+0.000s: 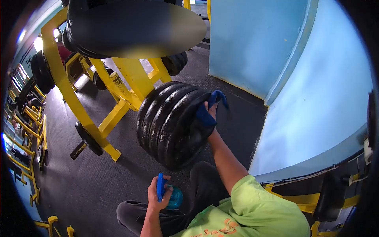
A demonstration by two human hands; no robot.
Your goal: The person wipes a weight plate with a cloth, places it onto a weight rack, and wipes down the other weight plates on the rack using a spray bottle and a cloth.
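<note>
My left hand (154, 194) is wrapped round a spray bottle (174, 198) with a blue trigger head and a teal, see-through body, held low above my lap. Out in front, my right hand (212, 110) grips a dark blue cloth (205, 117). The cloth lies against the outer face and upper rim of a stack of black weight plates (173, 122). Several plates hang side by side on the yellow rack (136, 79). Part of my right hand's fingers is covered by the cloth.
A smaller plate (89, 138) hangs low on the rack's left upright, its peg sticking out. More plates (42, 73) sit higher up. On the right stands a light blue wall (316, 102). Black textured flooring (79, 193) lies around me. Yellow gym machines (27, 130) line the far left.
</note>
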